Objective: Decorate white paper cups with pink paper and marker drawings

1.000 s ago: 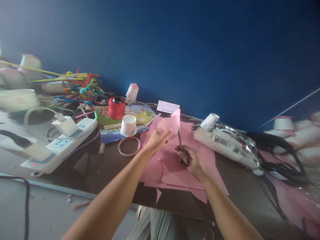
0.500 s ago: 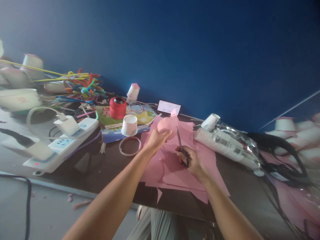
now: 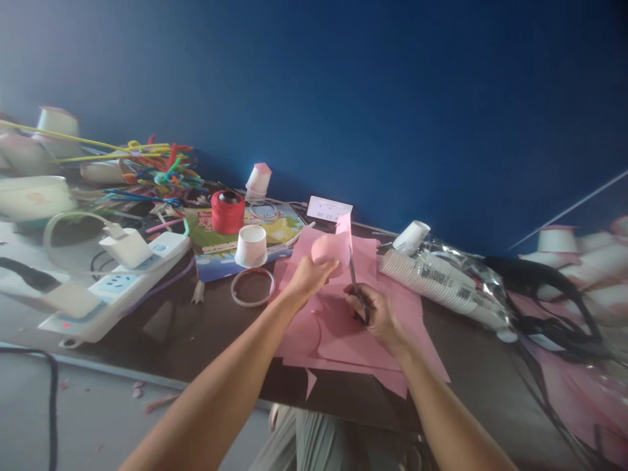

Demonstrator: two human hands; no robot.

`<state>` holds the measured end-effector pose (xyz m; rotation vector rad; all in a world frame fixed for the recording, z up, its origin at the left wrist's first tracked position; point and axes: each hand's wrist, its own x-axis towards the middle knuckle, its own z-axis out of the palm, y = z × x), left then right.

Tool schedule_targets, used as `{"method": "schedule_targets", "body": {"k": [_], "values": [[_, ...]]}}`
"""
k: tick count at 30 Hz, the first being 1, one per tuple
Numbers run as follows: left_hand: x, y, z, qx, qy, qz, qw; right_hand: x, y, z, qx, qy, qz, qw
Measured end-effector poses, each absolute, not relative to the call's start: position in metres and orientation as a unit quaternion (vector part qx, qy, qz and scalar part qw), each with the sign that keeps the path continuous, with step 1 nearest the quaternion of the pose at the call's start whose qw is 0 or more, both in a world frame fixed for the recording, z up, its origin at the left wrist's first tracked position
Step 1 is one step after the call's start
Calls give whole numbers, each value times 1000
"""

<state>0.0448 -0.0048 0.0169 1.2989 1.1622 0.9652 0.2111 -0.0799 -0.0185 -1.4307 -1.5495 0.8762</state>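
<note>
A small piece of pink paper (image 3: pixel 330 250) is pinched in my left hand (image 3: pixel 309 276), raised above the stacked pink sheets (image 3: pixel 353 340). My right hand (image 3: pixel 371 311) grips dark-handled scissors (image 3: pixel 356 288), their blades pointing away from me and meeting the right edge of the held paper. A narrow pink strip (image 3: pixel 344 224) stands up at the far side of that paper. Whether the blades are apart is too small to tell. Left of my left hand are an upside-down white paper cup (image 3: pixel 251 246) and a pale ring (image 3: pixel 253 287).
A power strip (image 3: pixel 122 281) with plugs lies left. Behind are a red yarn spool (image 3: pixel 228 212), pipe cleaners (image 3: pixel 167 163), a booklet (image 3: pixel 206 261) and a timer display (image 3: pixel 326 208). Sleeved paper cups (image 3: pixel 432 281) and black cable (image 3: pixel 544 288) lie right.
The pink strip at the held paper's far edge stands out longer. The scissors have shifted slightly along that edge. My view has turned a little to the right.
</note>
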Motion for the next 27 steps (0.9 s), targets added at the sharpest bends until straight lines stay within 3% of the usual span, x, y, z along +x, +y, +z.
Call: {"method": "schedule_targets", "body": {"k": [27], "values": [[43, 1, 12, 555, 481, 400, 548, 213, -80, -20, -567, -599, 368, 429]]}}
